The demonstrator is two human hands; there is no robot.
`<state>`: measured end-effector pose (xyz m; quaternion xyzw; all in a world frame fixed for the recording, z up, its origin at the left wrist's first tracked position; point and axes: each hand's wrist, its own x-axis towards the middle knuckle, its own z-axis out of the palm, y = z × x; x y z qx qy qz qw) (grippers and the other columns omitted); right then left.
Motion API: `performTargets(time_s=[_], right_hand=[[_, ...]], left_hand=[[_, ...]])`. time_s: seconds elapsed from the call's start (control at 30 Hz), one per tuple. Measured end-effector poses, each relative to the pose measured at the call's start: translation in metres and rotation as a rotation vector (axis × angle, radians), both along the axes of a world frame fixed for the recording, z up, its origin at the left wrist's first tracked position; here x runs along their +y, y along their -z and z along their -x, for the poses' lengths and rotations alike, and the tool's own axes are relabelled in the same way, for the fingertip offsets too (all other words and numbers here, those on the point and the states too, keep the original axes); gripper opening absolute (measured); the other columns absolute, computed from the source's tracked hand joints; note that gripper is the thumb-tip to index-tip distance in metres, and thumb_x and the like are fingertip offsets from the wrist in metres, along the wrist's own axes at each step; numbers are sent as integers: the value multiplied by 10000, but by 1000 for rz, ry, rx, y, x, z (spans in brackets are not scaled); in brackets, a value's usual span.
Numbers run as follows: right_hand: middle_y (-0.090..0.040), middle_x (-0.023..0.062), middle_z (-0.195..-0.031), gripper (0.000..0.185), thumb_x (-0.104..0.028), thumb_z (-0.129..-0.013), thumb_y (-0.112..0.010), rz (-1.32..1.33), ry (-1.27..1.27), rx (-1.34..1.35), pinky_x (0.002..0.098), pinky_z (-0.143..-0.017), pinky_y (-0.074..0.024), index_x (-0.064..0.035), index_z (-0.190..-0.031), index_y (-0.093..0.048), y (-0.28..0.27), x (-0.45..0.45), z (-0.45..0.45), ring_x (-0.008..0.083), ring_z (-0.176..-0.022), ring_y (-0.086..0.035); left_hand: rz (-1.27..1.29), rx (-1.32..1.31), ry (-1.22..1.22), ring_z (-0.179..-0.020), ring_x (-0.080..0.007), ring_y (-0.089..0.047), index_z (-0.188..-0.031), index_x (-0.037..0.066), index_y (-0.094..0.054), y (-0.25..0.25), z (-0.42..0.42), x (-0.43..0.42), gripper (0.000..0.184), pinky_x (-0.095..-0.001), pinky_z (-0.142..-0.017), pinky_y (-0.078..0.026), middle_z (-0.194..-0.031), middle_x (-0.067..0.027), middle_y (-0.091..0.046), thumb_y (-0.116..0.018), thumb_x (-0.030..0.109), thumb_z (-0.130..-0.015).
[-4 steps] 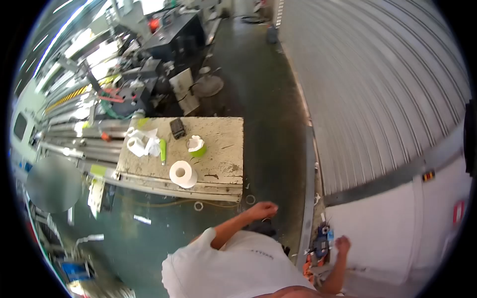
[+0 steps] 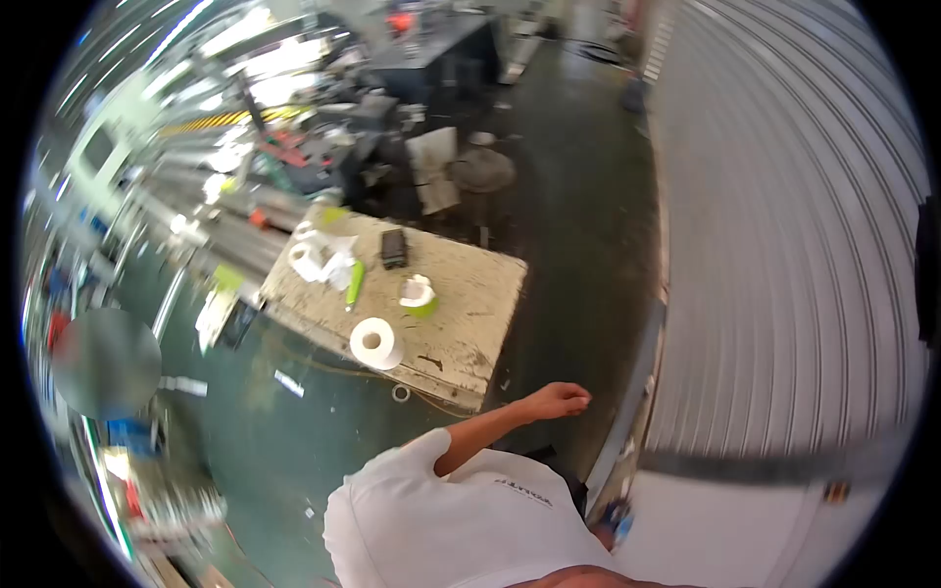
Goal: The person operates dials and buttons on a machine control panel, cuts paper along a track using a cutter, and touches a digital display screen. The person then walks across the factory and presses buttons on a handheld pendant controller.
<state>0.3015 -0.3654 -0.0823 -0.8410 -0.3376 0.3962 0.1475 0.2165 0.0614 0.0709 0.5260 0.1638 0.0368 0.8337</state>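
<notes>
My left hand (image 2: 559, 400) hangs over the dark floor, to the right of the wooden table's near corner. Its fingers are loosely curled together, and nothing shows in them. My right hand is out of view. Nearest to my left hand is the worn wooden table (image 2: 475, 318). On it stand a white paper roll (image 2: 376, 344) and a green tape-like roll with white crumpled material (image 2: 419, 296). Farther back lie a bright green utility knife (image 2: 355, 284), a small dark block (image 2: 394, 249) and crumpled white paper (image 2: 338, 267).
A ribbed metal shutter (image 2: 774, 245) runs along the right above a white wall panel (image 2: 716, 519). Green floor (image 2: 284, 441) with paper scraps lies at left. Metal bars and machinery (image 2: 216, 235) stand behind the table. A round-based stand (image 2: 481, 171) is farther back.
My view has turned, so the table appears tilted and shifted right. My left hand sits farther right in view. My right hand, seen low at right before, has left the frame.
</notes>
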Motion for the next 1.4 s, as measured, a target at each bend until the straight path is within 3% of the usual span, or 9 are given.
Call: performTargets(time_s=[0.27,0.47,0.6,0.63,0.7,0.73,0.83,1.03,1.4], right_hand=[[-637,110,-771,291,-297,-959,-488,286,-169,150,435,-684,-487,-112,-846,-682,70,241,-265,282,-745,-605],[-694,143,-908,242,-222,-930,-522,374,-670,-401,495,-818,-492,-77,-920,-715,97,360,-640,337,-909,-643],[-710,188,-1038,369,-316,-951,-548,-376,123,-525,467,-804,-515,1,-1055,-706,7,693,-844,343,-919,-687],[-603,117,-681,313,-265,-995,-509,-710,65,-447,427,-613,-459,-16,-933,-688,-56,772,-843,241,-639,-575],[-528,-20,-696,251,-207,-1007,-551,-937,183,137,253,-528,-430,-36,-1133,-685,-182,909,-796,61,-591,-481],[-609,10,-786,252,-174,-985,-581,-991,131,257,222,-501,-423,-90,-1203,-678,-214,963,-780,63,-586,-502],[-597,10,-717,307,-175,-974,-595,-1001,-189,67,262,-542,-465,-117,-1271,-646,-312,1075,-700,69,-598,-535],[-630,232,-743,404,-175,-958,-565,-1359,-645,-249,454,-619,-486,-132,-1360,-556,-439,1251,-632,411,-667,-618],[-641,173,-614,498,-242,-963,-481,-1659,-715,-756,515,-544,-507,-150,-1451,-449,-637,1593,-554,391,-551,-630]], left_hand=[[-6,69,-411,-917,-118,-651,-1202,26,-632,-4,-177,154,342,-266,-831,-538,-1040,-48,-685,-624,289,-984],[-13,207,-834,-945,-143,-666,-1239,21,-614,-21,-235,247,378,-298,-854,-544,-1074,-80,-692,-594,314,-1002],[82,242,-1180,-911,-156,-670,-1216,17,-619,-14,-237,312,336,-305,-835,-553,-1053,-91,-693,-584,278,-1007],[94,301,-1254,-896,-151,-670,-1206,18,-622,3,-248,335,325,-302,-821,-558,-1048,-85,-692,-582,272,-1006],[154,300,-1285,-881,-146,-671,-1192,22,-626,15,-279,379,310,-296,-803,-561,-1046,-77,-691,-580,265,-1005],[188,301,-1313,-873,-143,-672,-1186,24,-628,19,-291,403,303,-294,-794,-562,-1045,-73,-691,-579,262,-1005],[195,296,-1285,-901,-155,-670,-1181,24,-625,14,-335,495,311,-314,-822,-565,-1039,-67,-683,-574,278,-1010],[77,180,-1354,-899,-158,-672,-1166,4,-634,-25,-407,654,302,-306,-829,-560,-1031,-82,-684,-575,254,-1009],[142,222,-1829,-900,-179,-671,-1148,12,-627,-14,-463,771,296,-313,-820,-557,-1046,-99,-686,-577,264,-1001]])
